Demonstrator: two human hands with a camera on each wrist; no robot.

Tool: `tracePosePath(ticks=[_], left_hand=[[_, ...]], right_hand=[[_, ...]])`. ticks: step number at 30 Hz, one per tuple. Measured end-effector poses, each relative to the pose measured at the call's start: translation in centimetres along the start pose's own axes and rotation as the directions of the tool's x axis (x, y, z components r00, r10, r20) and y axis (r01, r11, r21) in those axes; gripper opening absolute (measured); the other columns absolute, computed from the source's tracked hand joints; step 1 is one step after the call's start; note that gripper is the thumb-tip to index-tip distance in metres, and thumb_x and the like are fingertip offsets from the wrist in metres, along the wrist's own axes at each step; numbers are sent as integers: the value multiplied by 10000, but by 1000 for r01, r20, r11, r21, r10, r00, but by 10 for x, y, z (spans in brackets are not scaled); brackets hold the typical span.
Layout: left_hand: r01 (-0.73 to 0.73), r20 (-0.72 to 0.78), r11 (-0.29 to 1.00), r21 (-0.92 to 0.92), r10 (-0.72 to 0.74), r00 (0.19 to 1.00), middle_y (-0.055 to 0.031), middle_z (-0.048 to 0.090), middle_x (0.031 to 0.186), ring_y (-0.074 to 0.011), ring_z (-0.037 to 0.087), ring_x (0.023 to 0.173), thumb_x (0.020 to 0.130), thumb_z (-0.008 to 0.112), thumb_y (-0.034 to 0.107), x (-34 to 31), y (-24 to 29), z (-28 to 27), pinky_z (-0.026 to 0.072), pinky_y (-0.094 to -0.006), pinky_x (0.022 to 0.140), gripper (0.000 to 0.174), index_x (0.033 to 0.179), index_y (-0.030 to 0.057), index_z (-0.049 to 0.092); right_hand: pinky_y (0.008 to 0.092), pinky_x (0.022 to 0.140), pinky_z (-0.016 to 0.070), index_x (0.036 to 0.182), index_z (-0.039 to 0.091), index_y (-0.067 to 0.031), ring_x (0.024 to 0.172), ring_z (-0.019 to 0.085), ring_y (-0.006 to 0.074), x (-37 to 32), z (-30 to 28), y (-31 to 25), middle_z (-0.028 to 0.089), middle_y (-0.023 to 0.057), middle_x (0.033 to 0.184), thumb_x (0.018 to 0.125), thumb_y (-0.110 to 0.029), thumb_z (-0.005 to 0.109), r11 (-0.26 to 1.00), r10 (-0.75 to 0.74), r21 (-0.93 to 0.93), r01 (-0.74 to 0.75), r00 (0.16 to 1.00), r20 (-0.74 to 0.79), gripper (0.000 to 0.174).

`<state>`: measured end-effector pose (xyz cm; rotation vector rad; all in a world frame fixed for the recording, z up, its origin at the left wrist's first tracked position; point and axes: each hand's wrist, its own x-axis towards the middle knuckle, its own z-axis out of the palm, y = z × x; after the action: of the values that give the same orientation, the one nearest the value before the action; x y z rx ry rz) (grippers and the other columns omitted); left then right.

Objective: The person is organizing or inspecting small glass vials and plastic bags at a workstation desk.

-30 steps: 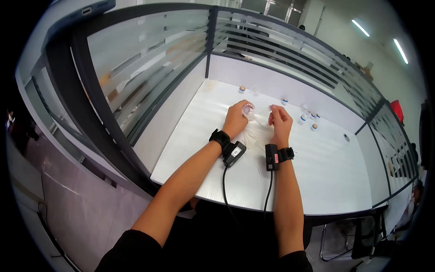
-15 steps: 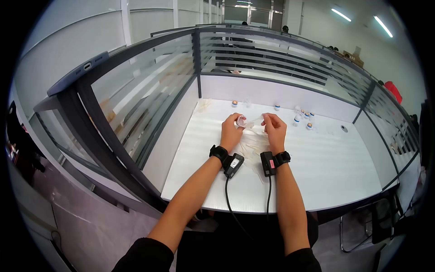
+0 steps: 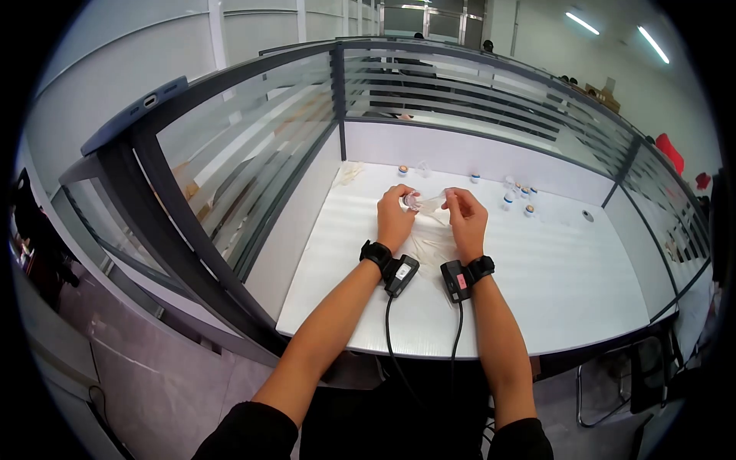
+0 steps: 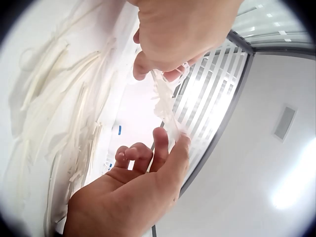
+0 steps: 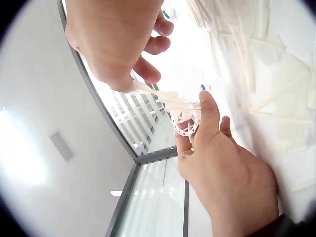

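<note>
In the head view the left hand (image 3: 395, 220) grips a small clear round piece (image 3: 412, 202) with a holed rim, seen also in the right wrist view as a white ring (image 5: 186, 123) between thumb and fingers. The right hand (image 3: 466, 222) pinches the end of a thin whitish translucent strip (image 3: 432, 204), which stretches across from the ring. In the left wrist view the strip (image 4: 165, 103) looks crumpled along its length. Below both hands, a pile of pale, thin, wrinkled strips (image 3: 429, 244) lies on the white table.
Small bottles with blue and orange parts (image 3: 530, 210) stand at the back right, and another (image 3: 403, 171) at the back left beside clear pieces. Pale scraps (image 3: 350, 173) lie in the back left corner. A low partition (image 3: 475, 143) encloses the table; a round hole (image 3: 588, 216) is at right.
The head view has tilted up since a second ago. The right fingers, earlier apart from the ring with no clear strip visible, now hold a strip stretched between both hands.
</note>
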<state>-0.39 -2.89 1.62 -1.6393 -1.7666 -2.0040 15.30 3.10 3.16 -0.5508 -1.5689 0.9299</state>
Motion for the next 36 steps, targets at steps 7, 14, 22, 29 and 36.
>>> tracePosePath(ticks=[7,14,22,29,36], left_hand=[[-7,-12,1000,-4,7,1000,-137,699,969,-306,665,949,729,775,-51,1,0,0,511,-377,863,252,956,1,679],[91,-17,994,-60,-93,996,-135,707,928,-301,678,910,676,854,-9,0,-2,1,530,-367,829,340,960,3,667],[-4,-38,1000,-26,3,999,-166,692,955,-368,648,952,645,885,2,-2,-15,1,522,-416,838,387,943,9,638],[54,8,988,-145,-53,999,-165,686,894,-361,664,857,650,848,-40,2,-6,1,532,-397,761,330,893,-4,628],[-19,-21,995,-99,17,1000,-166,685,887,-357,661,869,640,848,-41,2,-5,0,528,-394,814,344,882,-13,605]], right_hand=[[212,558,370,1110,735,-13,635,497,25,-2,3,-6,695,10,801,1013,-195,682,999,-36,-41,34,997,-61,212],[204,563,410,1097,753,-22,635,549,29,-4,4,-9,718,19,794,1014,-195,682,973,-107,-207,97,993,-39,205],[249,549,419,1050,756,-20,599,552,88,-11,9,-16,736,52,830,974,-139,707,910,-276,-297,290,957,88,149],[254,548,437,1053,757,-25,611,565,95,-11,13,-20,736,62,850,984,-138,693,916,-260,-287,281,959,109,147],[251,533,403,1001,750,-5,585,511,82,-9,11,-12,722,54,822,985,-153,688,936,-237,-249,249,968,80,161]])
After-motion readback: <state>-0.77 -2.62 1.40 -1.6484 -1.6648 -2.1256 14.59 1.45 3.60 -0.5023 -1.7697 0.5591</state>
